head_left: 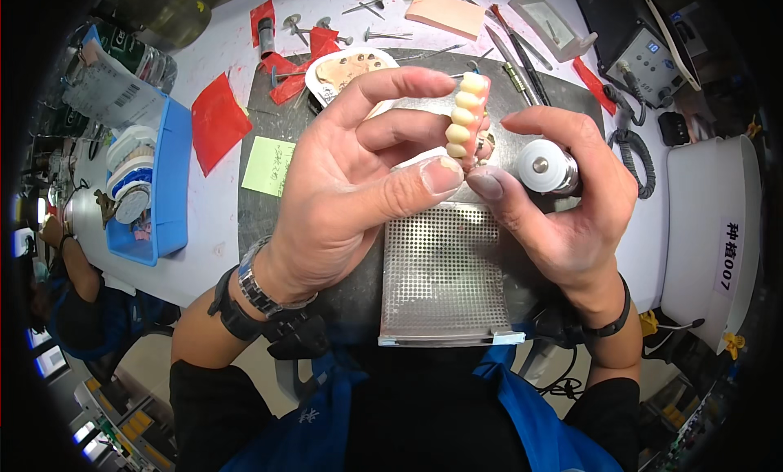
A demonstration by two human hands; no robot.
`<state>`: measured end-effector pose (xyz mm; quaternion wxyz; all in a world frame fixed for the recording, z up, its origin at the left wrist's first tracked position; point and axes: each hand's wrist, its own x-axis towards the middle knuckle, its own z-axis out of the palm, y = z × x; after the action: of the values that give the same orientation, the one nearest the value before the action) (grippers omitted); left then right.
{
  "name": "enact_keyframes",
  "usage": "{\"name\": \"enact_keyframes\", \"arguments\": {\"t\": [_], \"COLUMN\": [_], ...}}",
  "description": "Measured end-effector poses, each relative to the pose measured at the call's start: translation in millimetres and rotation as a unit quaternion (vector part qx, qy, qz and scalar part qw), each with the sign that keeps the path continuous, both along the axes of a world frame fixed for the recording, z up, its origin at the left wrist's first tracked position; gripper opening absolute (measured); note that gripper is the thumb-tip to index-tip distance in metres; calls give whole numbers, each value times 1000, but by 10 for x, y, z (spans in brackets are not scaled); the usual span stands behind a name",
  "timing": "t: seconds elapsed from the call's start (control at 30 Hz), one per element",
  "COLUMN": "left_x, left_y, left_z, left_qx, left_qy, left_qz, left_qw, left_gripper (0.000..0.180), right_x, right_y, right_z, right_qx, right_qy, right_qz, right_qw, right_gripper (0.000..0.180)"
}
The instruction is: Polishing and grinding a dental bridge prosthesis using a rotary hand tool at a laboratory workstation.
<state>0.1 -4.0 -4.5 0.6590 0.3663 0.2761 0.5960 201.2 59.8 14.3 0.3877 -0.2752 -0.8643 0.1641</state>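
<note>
At the far left of the frame a blue tray [173, 186] sits on the tabletop [220, 219], with a red sheet [217, 119] and a green note [270, 165] just right of it. Centre-left, the left hand [342, 186] is closed in a pinch, thumb and index clamping a row of pale denture teeth on a pink base [469, 117]. The denture stands near upright at frame centre, its long axis running top to bottom, between both hands. The right hand [571, 203] touches its lower end with the thumb while its grip wraps a round silver-capped handpiece [542, 166]. Below lies a perforated metal plate [444, 276].
</note>
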Motion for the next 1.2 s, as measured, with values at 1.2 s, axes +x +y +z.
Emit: {"name": "enact_keyframes", "arguments": {"t": [1.2], "left_x": [-26], "left_y": [38], "left_z": [-86], "left_qx": [191], "left_qy": [248], "left_qz": [79], "left_qw": [946], "left_gripper": [58], "right_x": [28], "right_y": [22], "right_z": [-83], "right_qx": [8], "right_qy": [-115], "right_qz": [-8], "right_qw": [993], "right_gripper": [43]}}
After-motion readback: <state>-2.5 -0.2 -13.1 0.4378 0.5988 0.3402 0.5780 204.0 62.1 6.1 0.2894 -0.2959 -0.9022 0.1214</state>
